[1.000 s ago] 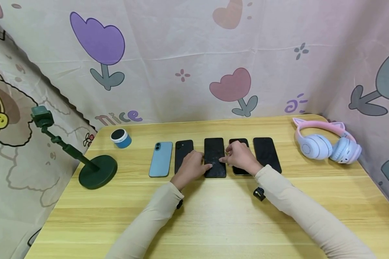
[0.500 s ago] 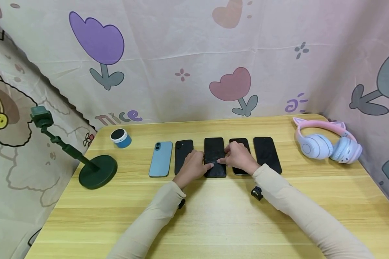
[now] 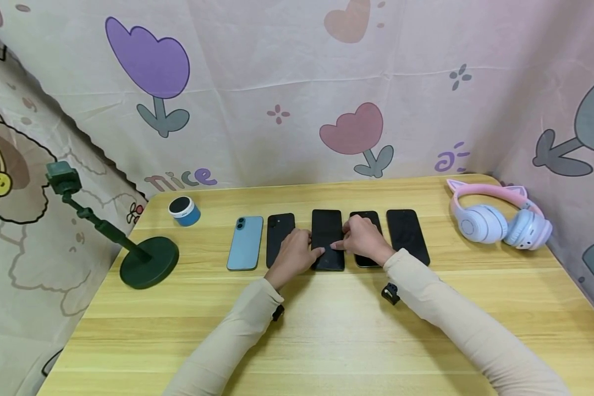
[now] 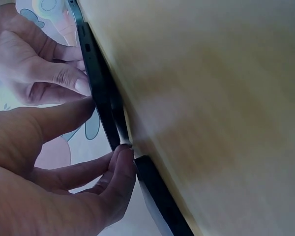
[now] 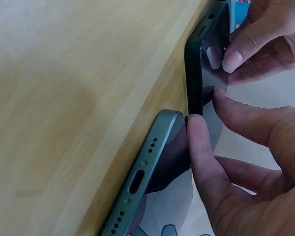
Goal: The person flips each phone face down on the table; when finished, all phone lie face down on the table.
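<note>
Five phones lie in a row on the table. At the centre is a black phone (image 3: 328,228), screen up, with a hand at each long side. My left hand (image 3: 293,254) pinches its left edge, thumb on the screen and fingers at the side, over part of the dark phone (image 3: 280,225) to the left. On the opposite edge my right hand (image 3: 366,237) pinches likewise, covering much of the silver-edged phone (image 3: 372,260) beneath it. Both thumbs (image 5: 233,61) show close to the screen in the right wrist view. The centre phone's bottom edge (image 4: 88,48) faces the left wrist camera.
A light blue phone (image 3: 245,243) ends the row at left, another black phone (image 3: 407,236) at right. Further left stand a blue round speaker (image 3: 185,212) and a dark green stand (image 3: 149,263). Cat-ear headphones (image 3: 500,214) lie at the right edge. A patterned cloth (image 3: 257,66) hangs behind the table (image 3: 326,330).
My left hand has shifted slightly right and my right hand slightly left, bringing the thumbs a little closer together. The phones stay in about the same places.
</note>
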The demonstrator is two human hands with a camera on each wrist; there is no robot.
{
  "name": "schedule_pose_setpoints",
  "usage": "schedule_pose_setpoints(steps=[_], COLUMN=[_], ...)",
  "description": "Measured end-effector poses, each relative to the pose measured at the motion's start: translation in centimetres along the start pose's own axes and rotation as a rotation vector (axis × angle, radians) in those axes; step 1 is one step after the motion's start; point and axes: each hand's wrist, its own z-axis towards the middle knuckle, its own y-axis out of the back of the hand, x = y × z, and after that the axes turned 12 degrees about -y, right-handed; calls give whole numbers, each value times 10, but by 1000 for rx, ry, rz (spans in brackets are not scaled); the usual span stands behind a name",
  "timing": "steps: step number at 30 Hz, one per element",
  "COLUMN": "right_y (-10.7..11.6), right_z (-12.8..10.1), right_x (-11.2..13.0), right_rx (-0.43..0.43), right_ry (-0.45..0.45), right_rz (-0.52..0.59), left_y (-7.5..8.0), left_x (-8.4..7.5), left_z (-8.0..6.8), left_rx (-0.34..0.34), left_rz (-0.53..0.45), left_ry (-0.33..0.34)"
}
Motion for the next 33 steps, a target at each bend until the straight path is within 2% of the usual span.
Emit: schedule_pose_setpoints(steps=[12, 25, 33], right_y=[-1, -4, -5], right_z=[2, 3, 3], right_x=[3, 5, 5], right_rx=[18, -9, -4], right_ry=[-31, 18, 24], right_rz=[2, 3, 54], left_y=[3, 9, 11], left_x=[0, 5, 9], left_z=[-1, -6, -11], left_rx=[-11, -42, -61], left_rz=[-92, -213, -285], left_ry=[45, 81, 89])
